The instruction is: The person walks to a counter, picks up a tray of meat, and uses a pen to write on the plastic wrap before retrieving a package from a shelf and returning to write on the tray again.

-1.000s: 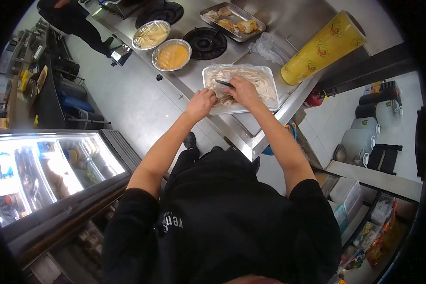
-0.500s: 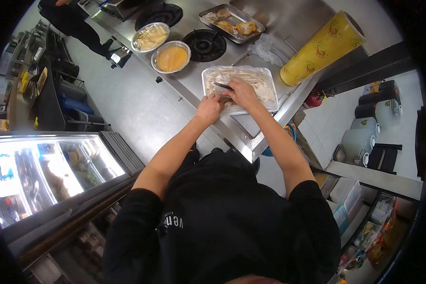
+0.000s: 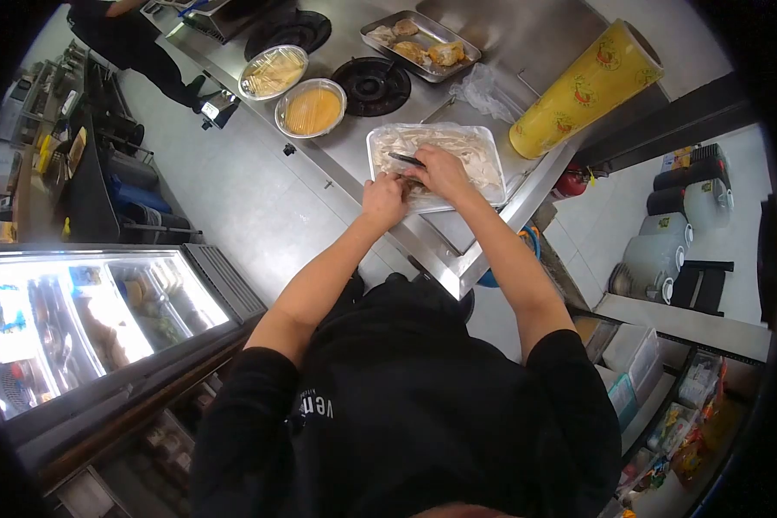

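Observation:
On the steel counter, near its front edge, lies a white tray (image 3: 497, 168) of pale, shredded-looking food (image 3: 470, 154) under clear plastic film. My right hand (image 3: 445, 175) is over the middle of the tray, closed around a slim black pen-like stick (image 3: 405, 159) that points out to the left. Just left of it, my left hand (image 3: 384, 200) rests at the tray's near left corner with its fingers bent inward. The fingertips of both hands almost meet over something small and brownish. What the left fingers pinch there is hidden.
Two film-covered bowls (image 3: 311, 110) stand left beside black burners (image 3: 371, 86). Behind is a metal tray (image 3: 470, 53) with cooked pieces, near crumpled plastic (image 3: 485, 93). A large yellow film roll (image 3: 583, 91) stands right. Another person (image 3: 129, 47) is far left; a lit glass-topped fridge (image 3: 104, 302) is lower left.
My left hand has shifted slightly, its fingers more bunched near the right hand. The right hand stays almost in place with the black stick. The other person's arm has moved at the upper left.

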